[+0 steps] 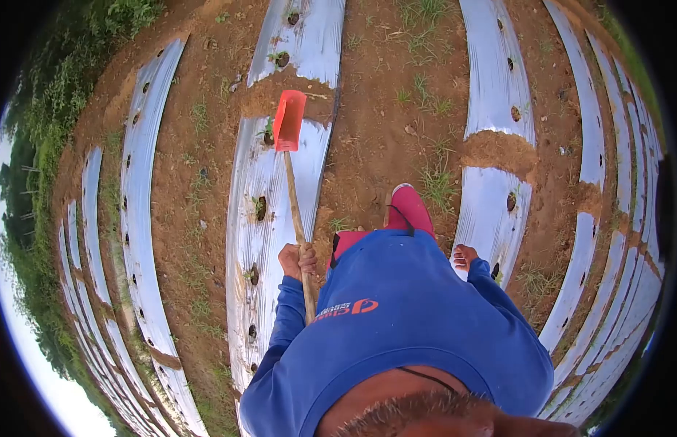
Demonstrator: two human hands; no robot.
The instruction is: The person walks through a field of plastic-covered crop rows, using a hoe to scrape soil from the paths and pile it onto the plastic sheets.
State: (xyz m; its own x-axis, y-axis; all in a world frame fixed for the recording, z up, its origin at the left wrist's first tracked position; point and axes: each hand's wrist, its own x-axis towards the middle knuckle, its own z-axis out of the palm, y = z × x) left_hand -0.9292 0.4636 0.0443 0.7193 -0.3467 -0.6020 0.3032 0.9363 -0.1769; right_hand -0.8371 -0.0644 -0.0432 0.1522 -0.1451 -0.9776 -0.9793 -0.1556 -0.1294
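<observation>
My left hand (298, 260) is closed around a long wooden stick (294, 197). At the stick's far end sits a red plastic scoop (289, 122), its hollow side facing up, above the plastic-covered bed on the left. My right hand (465, 257) hangs low beside my hip, over the bed on the right. Its fingers are loosely bent and apart, and I see nothing held in them.
Long beds under silvery plastic sheet (280, 171) run ahead, with planting holes (260, 208) and small seedlings. Soil crosses the sheets in strips (499, 151). My pink boot (410, 207) stands on the bare dirt path (375, 131) between beds. Trees (54, 102) line the left.
</observation>
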